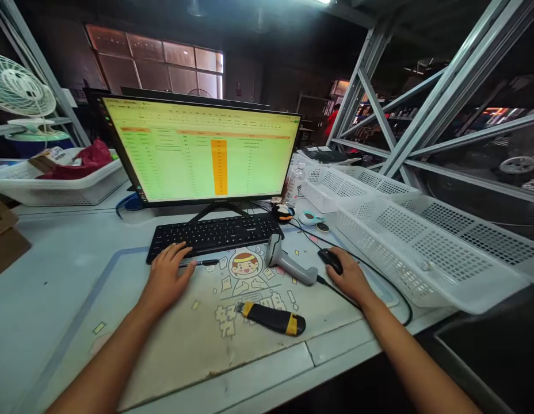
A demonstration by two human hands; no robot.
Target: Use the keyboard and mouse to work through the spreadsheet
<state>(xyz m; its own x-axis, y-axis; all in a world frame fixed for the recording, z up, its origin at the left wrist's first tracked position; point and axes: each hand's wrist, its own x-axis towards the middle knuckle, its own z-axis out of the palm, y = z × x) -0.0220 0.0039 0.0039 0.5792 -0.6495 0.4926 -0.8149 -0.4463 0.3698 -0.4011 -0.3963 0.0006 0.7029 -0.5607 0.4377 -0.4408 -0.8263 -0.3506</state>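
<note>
My left hand [168, 275] rests palm down on the desk mat [172, 339], fingers spread, its fingertips at the front left edge of the black keyboard [215, 233]. A pen [202, 263] lies just right of that hand. My right hand [348, 277] is wrapped over the black wired mouse [331, 260]. Between the hands lie a grey barcode scanner [288, 261] and a black and yellow utility knife [273, 318]. The monitor [202, 150] behind the keyboard shows a green spreadsheet with an orange column.
White perforated baskets [422, 253] fill the right side of the table, with a clear bottle [295, 184] near them. A white bin [55, 184] with red cloth and a fan [19, 92] stand at left. Metal shelving [422, 126] rises at right. Cardboard [3, 236] lies at the far left.
</note>
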